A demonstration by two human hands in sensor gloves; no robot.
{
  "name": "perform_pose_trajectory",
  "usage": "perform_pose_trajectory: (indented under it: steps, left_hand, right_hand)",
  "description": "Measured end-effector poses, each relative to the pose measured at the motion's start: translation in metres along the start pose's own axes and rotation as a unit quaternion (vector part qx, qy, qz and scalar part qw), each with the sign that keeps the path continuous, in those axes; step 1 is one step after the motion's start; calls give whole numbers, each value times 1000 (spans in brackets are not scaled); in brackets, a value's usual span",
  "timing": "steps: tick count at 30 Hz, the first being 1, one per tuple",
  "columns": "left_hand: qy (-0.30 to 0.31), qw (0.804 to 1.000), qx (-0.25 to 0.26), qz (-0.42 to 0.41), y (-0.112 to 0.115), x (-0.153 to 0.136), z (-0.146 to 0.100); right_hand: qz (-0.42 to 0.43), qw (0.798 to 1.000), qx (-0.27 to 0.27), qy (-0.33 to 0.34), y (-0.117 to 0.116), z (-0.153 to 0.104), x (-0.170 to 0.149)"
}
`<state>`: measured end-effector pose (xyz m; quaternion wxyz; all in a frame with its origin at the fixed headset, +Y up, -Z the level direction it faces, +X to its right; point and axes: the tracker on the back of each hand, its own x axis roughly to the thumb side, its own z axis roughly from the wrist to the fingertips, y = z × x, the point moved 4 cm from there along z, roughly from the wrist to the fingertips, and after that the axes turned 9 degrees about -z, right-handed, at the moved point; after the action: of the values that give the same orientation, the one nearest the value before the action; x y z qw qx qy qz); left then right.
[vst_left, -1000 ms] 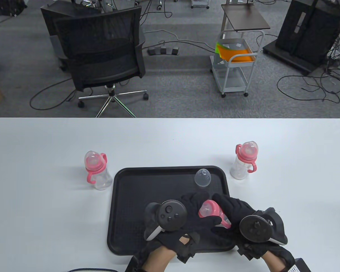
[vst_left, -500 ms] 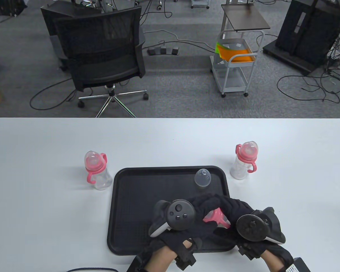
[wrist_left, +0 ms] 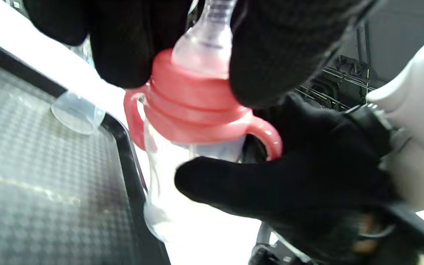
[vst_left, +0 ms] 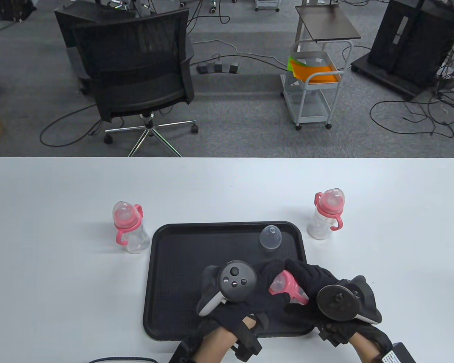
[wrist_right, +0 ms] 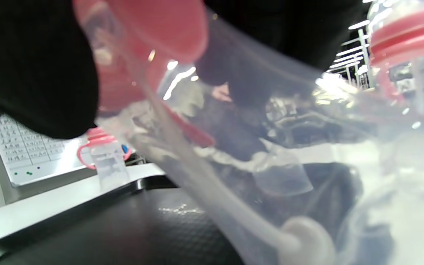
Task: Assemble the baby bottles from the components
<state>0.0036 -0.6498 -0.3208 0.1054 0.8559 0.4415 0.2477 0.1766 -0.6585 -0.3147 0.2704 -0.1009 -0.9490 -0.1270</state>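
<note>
1. I have the bottle (vst_left: pixel 287 289) up over the tray's (vst_left: pixel 174 264) near right part, tilted, both hands on it.
2. My right hand (vst_left: pixel 314 283) wraps the clear body, thumb across its front in the left wrist view. My left hand (vst_left: pixel 265 298) has its fingers (wrist_left: pixel 131 44) pressed around the pink collar (wrist_left: pixel 193 106) and the teat (wrist_left: pixel 208 48).
3. I judge the bottle light and rigid. It looks smooth, so it may slip in the gloves. The soft teat would give under pressure, so I'd turn at the collar, not the teat, and hold the body mid-height.
4. Inside the bottle I see a straw with a white weight at its end (wrist_right: pixel 300 235), no liquid that I can tell.
5. The tray holds one loose clear cap (vst_left: pixel 270 237) near its far right corner.
6. Two capped bottles stand on the table (vst_left: pixel 41 227), one left (vst_left: pixel 128 227) and one right (vst_left: pixel 327 213) of the tray.
</note>
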Motion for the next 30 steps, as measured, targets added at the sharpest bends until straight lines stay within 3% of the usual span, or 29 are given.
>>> perform_pose_trajectory:
  steps: [3,5,9,14,20,24,26,30]
  left_hand:
    - [6,999,14,-48,-7,-5,-1]
    - [-19,995,59,-79,-11,-9,-5]
    - [-27,996,46,70,-5,-4,-2]
    - [8,994,84,76,-6,7,-5]
    - [64,988,51,131,-4,18,-3]
    - [61,993,52,86,-8,13,-3]
    - [65,995,74,27,-17,10,-6]
    - [56,980,187,-27,-45,2,-19]
  right_hand:
    - [14,1000,-7,-2,2,1,2]
    - [6,1000,-11,4,3,1,6]
    - [-12,1000,-9,14,1,1,15]
    - [-9,1000,-17,16,4,0,14]
    - [2,1000,-7,20,5,1,14]
    - [30,999,-15,7,11,2,2]
    - [47,998,-35,-14,19,1,-9]
    - [68,994,-62,-51,33,-7,-37]
